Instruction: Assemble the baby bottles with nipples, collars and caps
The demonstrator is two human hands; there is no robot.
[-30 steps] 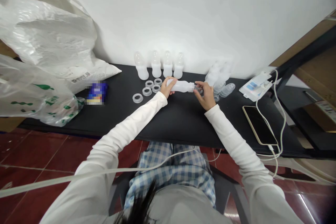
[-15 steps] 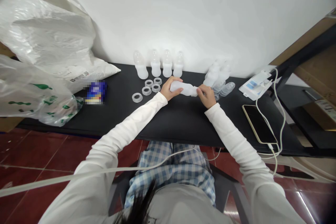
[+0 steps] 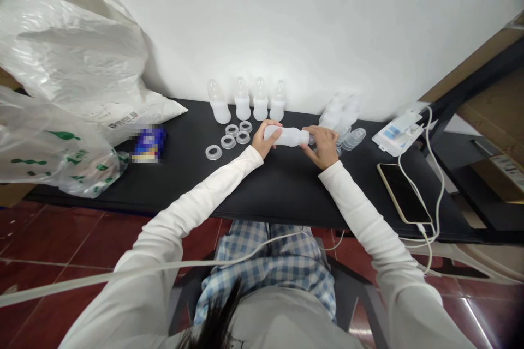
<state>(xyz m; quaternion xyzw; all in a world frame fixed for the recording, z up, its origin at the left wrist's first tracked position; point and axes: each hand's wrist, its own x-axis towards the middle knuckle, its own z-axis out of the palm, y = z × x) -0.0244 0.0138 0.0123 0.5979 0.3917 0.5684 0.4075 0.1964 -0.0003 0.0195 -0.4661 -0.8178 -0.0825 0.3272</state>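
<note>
A white baby bottle (image 3: 289,136) lies sideways in the air above the black table. My left hand (image 3: 264,140) is wrapped round its base end. My right hand (image 3: 325,147) is at the neck end, thumb and fingers gripping the rim from either side. A pale band shows at the neck, partly covered by the fingers. To the left are several clear ring collars (image 3: 228,142) on the table. Close behind my right hand are clear dome caps (image 3: 353,139), some hidden by it.
Several capped bottles (image 3: 261,101) stand along the wall. More white bottles (image 3: 333,112) stand at right, beside a white case (image 3: 398,133). A phone (image 3: 403,192) with a cable lies near the front right. Plastic bags (image 3: 69,49) and a blue packet (image 3: 150,144) occupy the left.
My right hand has shifted from a closed pinch at the bottle's neck to a wider grip with thumb and fingers spread across the rim. The bottle is now more level.
</note>
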